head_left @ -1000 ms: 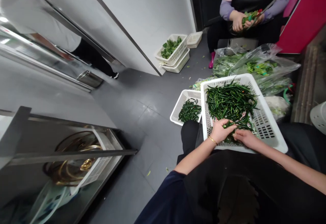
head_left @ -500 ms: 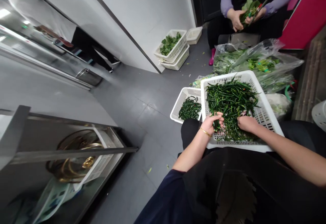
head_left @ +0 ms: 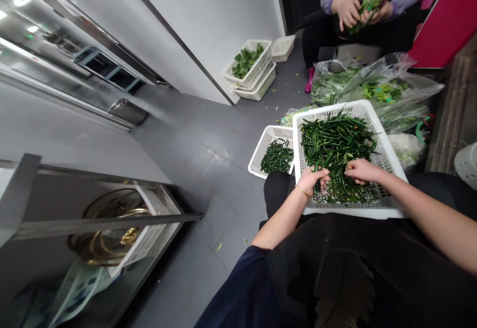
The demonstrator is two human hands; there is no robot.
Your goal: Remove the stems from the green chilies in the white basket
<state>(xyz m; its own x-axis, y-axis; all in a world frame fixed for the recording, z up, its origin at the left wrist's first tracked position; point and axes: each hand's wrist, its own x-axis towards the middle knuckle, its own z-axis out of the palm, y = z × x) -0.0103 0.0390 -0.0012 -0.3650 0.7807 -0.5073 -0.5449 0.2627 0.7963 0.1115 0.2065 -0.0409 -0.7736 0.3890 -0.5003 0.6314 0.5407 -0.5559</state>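
Observation:
A white perforated basket (head_left: 387, 156) rests on my lap, heaped with long green chilli peppers (head_left: 335, 141). My left hand (head_left: 312, 179), with a gold bangle at the wrist, is closed around a few peppers at the basket's near left. My right hand (head_left: 360, 170) lies on the pile at the near middle, fingers pinching a pepper. A smaller white basket (head_left: 263, 154) with a few green chillies stands on the floor to the left of my knee.
Opposite me a seated person's hands (head_left: 348, 10) hold leafy greens. Clear plastic bags of greens (head_left: 372, 89) lie behind my basket. Stacked white baskets with leaves (head_left: 249, 69) stand by the wall. A steel counter and shelf (head_left: 93, 218) fill the left.
My hands moved apart and slightly further into the pile: the left closed around a few peppers, the right shifted right. The camera tilted a little; the person reflected at the left left the view.

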